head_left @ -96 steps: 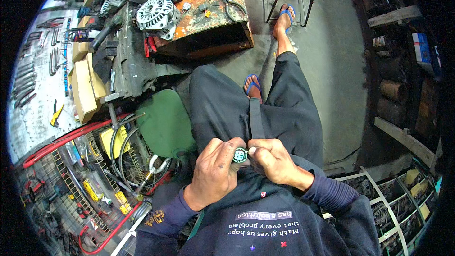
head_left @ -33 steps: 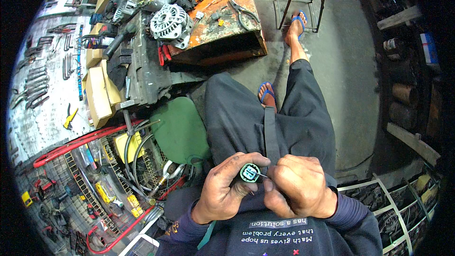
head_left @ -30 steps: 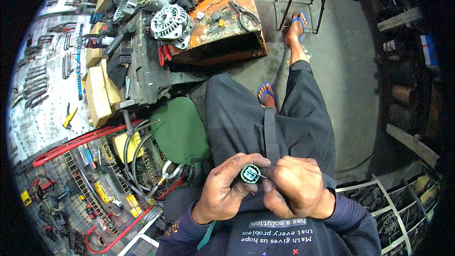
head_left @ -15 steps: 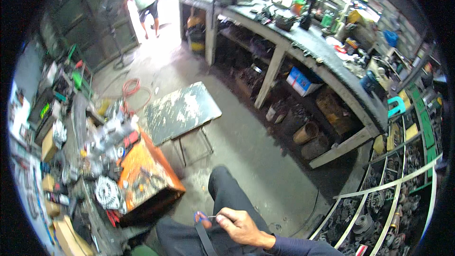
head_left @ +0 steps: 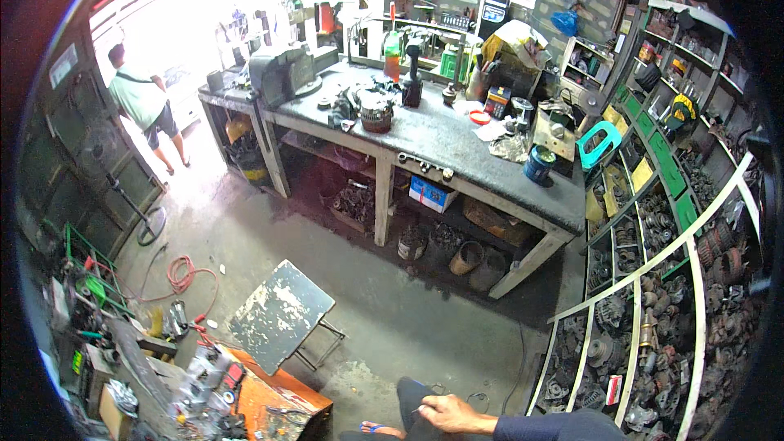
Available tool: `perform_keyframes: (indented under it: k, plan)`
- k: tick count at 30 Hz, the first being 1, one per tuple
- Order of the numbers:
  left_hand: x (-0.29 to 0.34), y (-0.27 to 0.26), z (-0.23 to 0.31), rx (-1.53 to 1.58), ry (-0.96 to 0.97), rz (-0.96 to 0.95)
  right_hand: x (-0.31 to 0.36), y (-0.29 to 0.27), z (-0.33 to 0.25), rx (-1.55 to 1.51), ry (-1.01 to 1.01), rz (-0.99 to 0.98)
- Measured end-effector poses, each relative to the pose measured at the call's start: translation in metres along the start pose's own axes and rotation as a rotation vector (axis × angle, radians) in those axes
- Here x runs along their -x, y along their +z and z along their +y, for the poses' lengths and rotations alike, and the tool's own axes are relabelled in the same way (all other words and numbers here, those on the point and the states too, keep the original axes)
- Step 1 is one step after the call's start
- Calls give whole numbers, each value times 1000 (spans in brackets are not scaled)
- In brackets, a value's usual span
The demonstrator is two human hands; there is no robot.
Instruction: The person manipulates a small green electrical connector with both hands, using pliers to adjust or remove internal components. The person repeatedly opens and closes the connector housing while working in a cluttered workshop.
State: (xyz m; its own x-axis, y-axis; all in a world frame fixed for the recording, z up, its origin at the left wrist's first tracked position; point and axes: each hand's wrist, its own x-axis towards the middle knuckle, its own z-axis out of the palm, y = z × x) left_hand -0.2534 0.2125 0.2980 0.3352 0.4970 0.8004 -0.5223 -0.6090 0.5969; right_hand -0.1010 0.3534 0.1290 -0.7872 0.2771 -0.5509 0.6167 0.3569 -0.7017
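Low in the view, my right hand (head_left: 454, 414) is held above my dark-trousered knee (head_left: 411, 396). Its fingers are closed together, and what they pinch is too small to make out. A dark sleeve (head_left: 555, 427) covers that forearm. My left hand is out of view. To the left of my leg shows my foot in a blue flip-flop (head_left: 377, 428). The nearest furniture is an orange cabinet (head_left: 286, 392) with parts on top, and a small folding table (head_left: 286, 314) with a worn, paint-flaked top.
A long workbench (head_left: 482, 167) carries a bench vise (head_left: 282, 73), an alternator (head_left: 376, 114) and a blue can (head_left: 539, 163). Metal shelving (head_left: 645, 302) full of parts stands at right. A red hose (head_left: 184, 273) lies on the floor. Another person (head_left: 143, 102) stands by the bright doorway.
My view has tilted up and swung right, bringing in more of the bench and shelves. The thin metal piece seen protruding from my right fingers is no longer distinct. The other person still stands near the doorway.
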Motion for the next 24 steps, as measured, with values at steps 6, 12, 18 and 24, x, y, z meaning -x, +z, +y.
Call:
perform_keyframes:
  k: [6,12,18,24]
  plan:
    - [-89,-74,82,-322,-280,-18,38,-73,-24,5,100,355]
    - [-184,-131,48,33,151,750,8,-149,-19,-64,7,647]
    - [-258,-219,-3,247,307,512,-90,-277,-50,-81,-82,763]
    - [-226,-345,-34,-322,159,643,-219,-424,-44,223,-264,1086]
